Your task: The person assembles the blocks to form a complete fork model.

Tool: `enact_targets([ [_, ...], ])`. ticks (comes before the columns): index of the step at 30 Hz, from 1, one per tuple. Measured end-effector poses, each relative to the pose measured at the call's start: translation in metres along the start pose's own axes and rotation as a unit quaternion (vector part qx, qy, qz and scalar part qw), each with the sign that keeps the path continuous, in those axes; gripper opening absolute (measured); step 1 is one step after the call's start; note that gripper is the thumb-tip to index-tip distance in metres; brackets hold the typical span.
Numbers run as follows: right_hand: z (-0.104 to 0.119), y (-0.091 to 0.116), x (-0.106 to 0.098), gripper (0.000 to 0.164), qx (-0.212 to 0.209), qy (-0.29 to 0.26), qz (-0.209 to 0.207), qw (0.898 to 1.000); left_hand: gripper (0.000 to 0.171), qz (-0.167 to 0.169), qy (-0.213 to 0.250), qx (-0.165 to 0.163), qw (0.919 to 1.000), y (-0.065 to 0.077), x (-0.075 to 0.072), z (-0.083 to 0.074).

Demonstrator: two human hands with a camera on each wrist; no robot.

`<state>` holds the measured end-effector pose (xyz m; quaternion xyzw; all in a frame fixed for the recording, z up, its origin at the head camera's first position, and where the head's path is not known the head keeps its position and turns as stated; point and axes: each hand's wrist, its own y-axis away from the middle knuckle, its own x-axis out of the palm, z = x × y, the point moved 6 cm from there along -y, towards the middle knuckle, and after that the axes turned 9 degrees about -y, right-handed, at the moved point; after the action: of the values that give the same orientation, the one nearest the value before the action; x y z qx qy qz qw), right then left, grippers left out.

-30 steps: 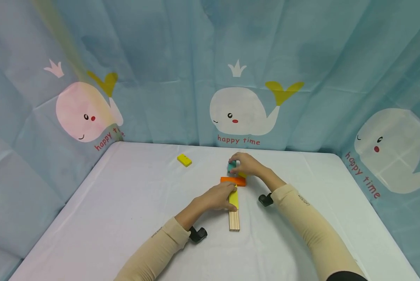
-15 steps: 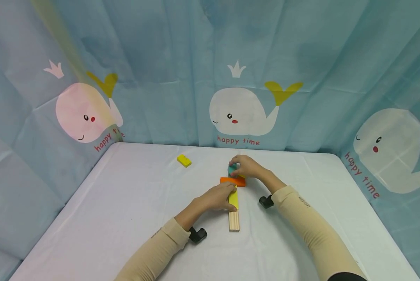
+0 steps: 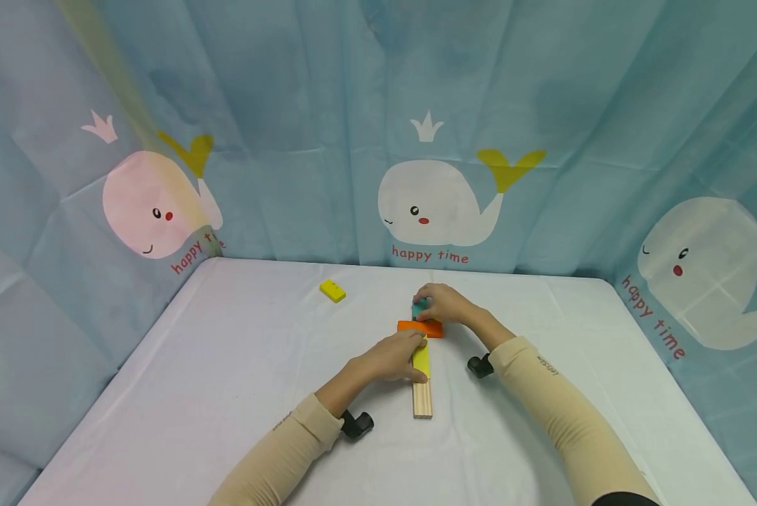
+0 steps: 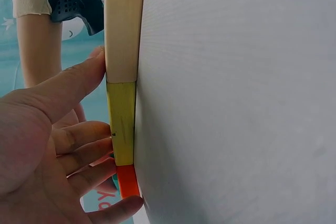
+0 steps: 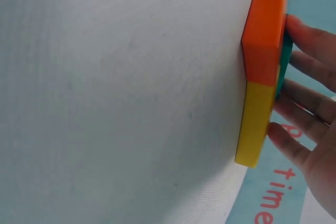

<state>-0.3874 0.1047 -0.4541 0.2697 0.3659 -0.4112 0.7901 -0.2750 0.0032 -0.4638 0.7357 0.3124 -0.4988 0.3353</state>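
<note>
My left hand rests over a yellow block, fingers extended. Its thumb touches the plain wooden block at the near end, and its fingers reach the yellow and orange blocks. Crosswise beyond the yellow one lies the orange block. My right hand pinches a teal block between thumb and fingers, just behind the orange. In the right wrist view, another yellow block lies against the orange one, under the right fingers. The right hand hides much of the teal block.
A loose yellow block lies toward the back of the white-covered table, left of the hands. Behind and at the sides hangs a blue curtain printed with whales. Black wrist cameras sit below both wrists.
My right hand has moved slightly nearer with the teal block, toward the orange one. The yellow block beside it has gone out of sight in the head view. My left hand has stayed put.
</note>
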Motion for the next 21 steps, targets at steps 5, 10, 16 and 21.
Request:
enact_targets([
  [5, -0.0002, 0.0003, 0.0004, 0.033, -0.002, 0.003, 0.007, 1.0, 0.069, 0.0, -0.005, 0.003, 1.0, 0.0002, 0.0, -0.0009],
  [10, 0.0019, 0.0021, 0.0001, 0.033, -0.019, 0.012, 0.014, 1.0, 0.068, -0.001, -0.01, 0.007, 0.9999, 0.0001, -0.0003, -0.0018],
  [16, 0.0014, 0.004, -0.0001, 0.033, -0.033, 0.017, 0.015, 0.999, 0.067, -0.002, -0.012, 0.005, 0.9999, -0.0011, -0.001, -0.0014],
  [21, -0.0017, 0.0027, 0.0008, 0.032, -0.031, 0.015, 0.006, 0.999, 0.067, -0.007, -0.015, 0.01, 0.9998, -0.0024, -0.0022, -0.0005],
])
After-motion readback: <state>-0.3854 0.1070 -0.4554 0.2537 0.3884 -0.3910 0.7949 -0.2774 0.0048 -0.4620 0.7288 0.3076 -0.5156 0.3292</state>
